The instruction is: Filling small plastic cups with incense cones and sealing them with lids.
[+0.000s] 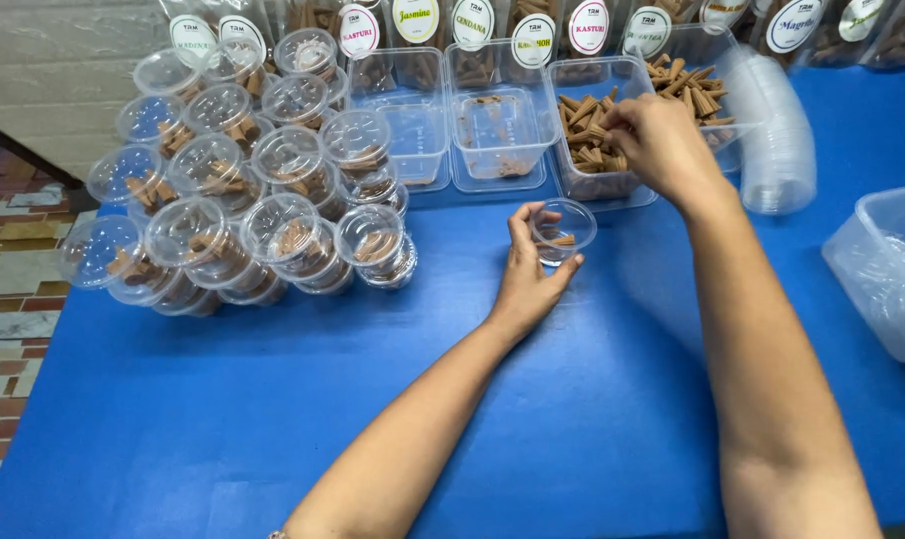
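My left hand (525,279) rests on the blue table (273,399), its fingers curled around a small clear cup (562,232) and holding it tilted; a few brown cones already lie inside it. My right hand (662,140) reaches past that cup into a clear tub (612,185) of brown incense cones (584,140), fingertips pinched together on some of them. Left of my left fingers sits a heap of lidded cups (243,190), each with cones in it, so I judge much of the filling done. Beyond my left fingers stand two nearly empty tubs (497,140), with only crumbs in the nearer one. Right of my right hand lies a sleeve of stacked empty cups (777,140), and another tub with clear lids or cups (887,269) is further right, so plenty remains to fill.
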